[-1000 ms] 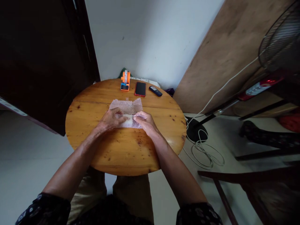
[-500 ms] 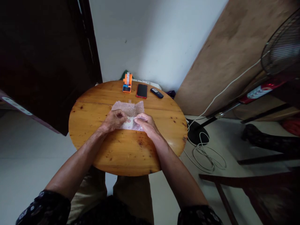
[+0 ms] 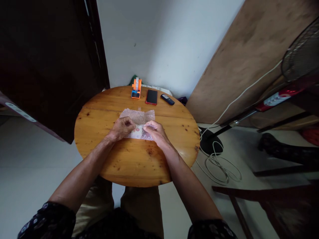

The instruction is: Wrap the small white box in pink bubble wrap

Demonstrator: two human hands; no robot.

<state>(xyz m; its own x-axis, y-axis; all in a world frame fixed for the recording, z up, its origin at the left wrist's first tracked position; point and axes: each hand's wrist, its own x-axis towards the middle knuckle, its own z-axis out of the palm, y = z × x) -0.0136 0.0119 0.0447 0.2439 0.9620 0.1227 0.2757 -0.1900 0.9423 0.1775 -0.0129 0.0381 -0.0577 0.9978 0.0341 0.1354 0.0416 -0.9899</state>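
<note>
A sheet of clear bubble wrap (image 3: 136, 115) lies on the round wooden table (image 3: 129, 162), its far corners curling up. A flat whitish piece with reddish print (image 3: 136, 133) shows at its near part, between my hands; whether it is under or on the wrap, I cannot tell. At the left side, my left hand (image 3: 122, 128) pinches the wrap between thumb and curled fingers. Opposite it, my right hand (image 3: 156, 130) pinches the wrap with thumb and forefinger. The two sets of fingertips are a short gap apart, and what lies right under them is partly hidden.
Along the far side of the table stand an orange and blue tape dispenser (image 3: 136, 88), a dark phone with a red edge (image 3: 151, 97) and a small dark handset (image 3: 167, 99). A standing fan (image 3: 274, 99), its loose cable (image 3: 219, 169) and a wooden chair (image 3: 259, 192) are on the right.
The view has shifted slightly. Both hands keep their pinch at nearly the same place, and slightly more of the reddish print shows between them.
</note>
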